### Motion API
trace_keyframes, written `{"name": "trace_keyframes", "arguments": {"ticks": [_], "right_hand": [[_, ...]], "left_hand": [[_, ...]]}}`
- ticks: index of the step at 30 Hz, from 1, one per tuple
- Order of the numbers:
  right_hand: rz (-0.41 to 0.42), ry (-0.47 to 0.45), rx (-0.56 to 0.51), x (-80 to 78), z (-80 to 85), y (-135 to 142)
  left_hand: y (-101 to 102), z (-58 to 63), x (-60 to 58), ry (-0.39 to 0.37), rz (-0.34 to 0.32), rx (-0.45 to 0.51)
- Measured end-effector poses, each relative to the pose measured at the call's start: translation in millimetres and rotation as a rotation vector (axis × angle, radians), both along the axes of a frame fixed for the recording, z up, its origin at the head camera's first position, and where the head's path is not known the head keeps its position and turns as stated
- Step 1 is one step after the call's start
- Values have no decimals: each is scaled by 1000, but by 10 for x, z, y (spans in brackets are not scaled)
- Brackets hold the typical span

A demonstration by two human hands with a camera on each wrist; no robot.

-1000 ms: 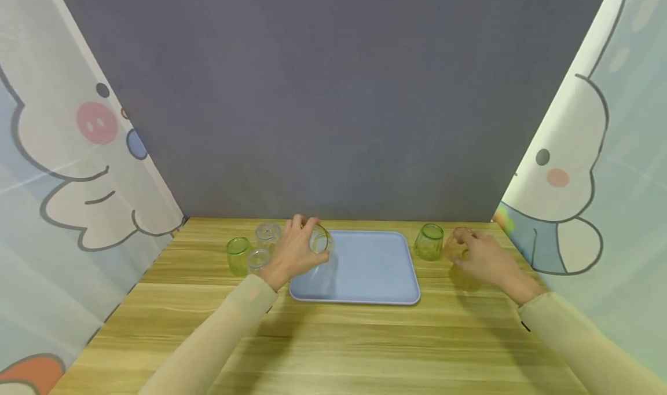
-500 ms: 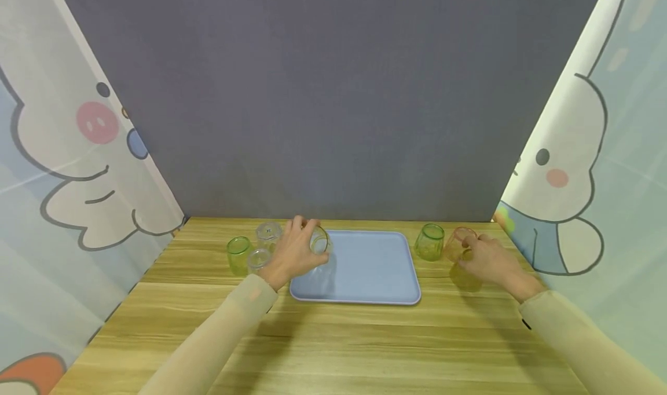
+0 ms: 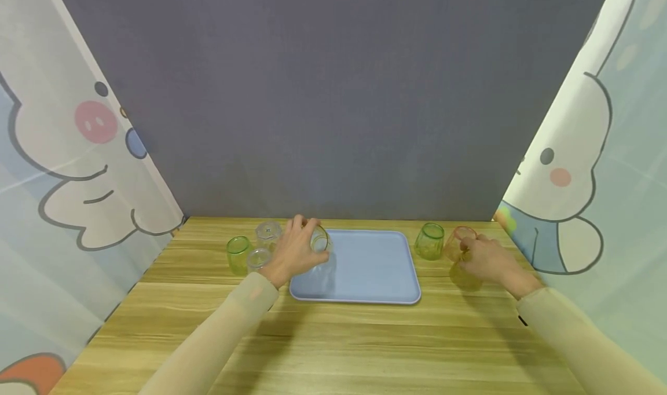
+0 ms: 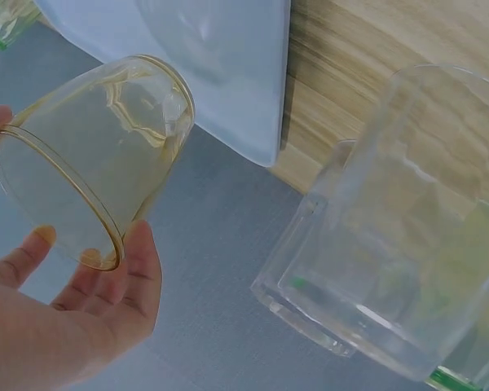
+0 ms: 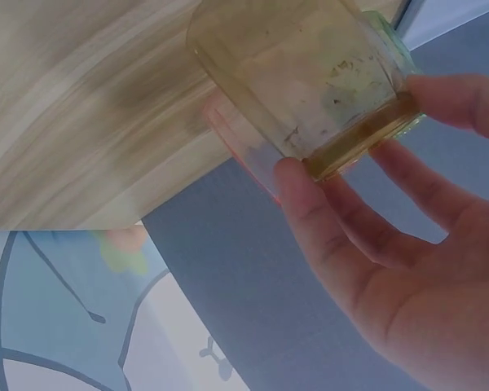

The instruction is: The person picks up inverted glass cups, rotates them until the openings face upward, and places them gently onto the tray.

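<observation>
In the head view my left hand [image 3: 297, 250] holds a clear, amber-rimmed glass [image 3: 321, 241] tilted on its side over the tray's left part. The left wrist view shows fingertips and thumb around the rim of this glass [image 4: 106, 147]. At the right, my right hand [image 3: 487, 260] grips a yellow-amber glass [image 3: 465, 277] from above, near the table. In the right wrist view, fingers and thumb pinch the thick amber end of that glass [image 5: 310, 81]. Just behind it stands a pink glass [image 3: 458, 241], partly hidden by the hand, with a green glass [image 3: 429, 242] to its left.
A pale blue tray [image 3: 372, 267] lies mid-table. Left of it stand a green glass [image 3: 238, 256] and two clear glasses, the rear one [image 3: 268, 233] and the front one [image 3: 257, 260], close to my left wrist. A grey panel [image 3: 333, 105] rises behind the wooden table [image 3: 354, 348].
My right hand has shifted slightly right and toward me, off the pink glass and onto the yellow-amber one. The left hand with its glass has hardly moved.
</observation>
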State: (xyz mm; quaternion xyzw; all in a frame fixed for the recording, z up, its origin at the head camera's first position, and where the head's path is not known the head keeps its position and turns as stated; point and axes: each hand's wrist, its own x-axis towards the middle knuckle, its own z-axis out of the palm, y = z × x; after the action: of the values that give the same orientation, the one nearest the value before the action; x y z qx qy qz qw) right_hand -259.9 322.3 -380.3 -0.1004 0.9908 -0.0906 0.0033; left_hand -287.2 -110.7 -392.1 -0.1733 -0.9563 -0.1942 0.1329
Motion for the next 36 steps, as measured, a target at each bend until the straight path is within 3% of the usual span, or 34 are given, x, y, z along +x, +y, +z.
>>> {"name": "trace_keyframes", "arguments": {"ticks": [11,24,36], "right_hand": [[17,15,4,-17,-21,-2],[39,130,-8,43,-147,-5],[50,153,-1,38,-161,-14]], "left_hand": [[8,40,-87,-31,10,-40],[4,32,-125,-66,27,-62],[-10,24,-243,-78,44,-51]]}}
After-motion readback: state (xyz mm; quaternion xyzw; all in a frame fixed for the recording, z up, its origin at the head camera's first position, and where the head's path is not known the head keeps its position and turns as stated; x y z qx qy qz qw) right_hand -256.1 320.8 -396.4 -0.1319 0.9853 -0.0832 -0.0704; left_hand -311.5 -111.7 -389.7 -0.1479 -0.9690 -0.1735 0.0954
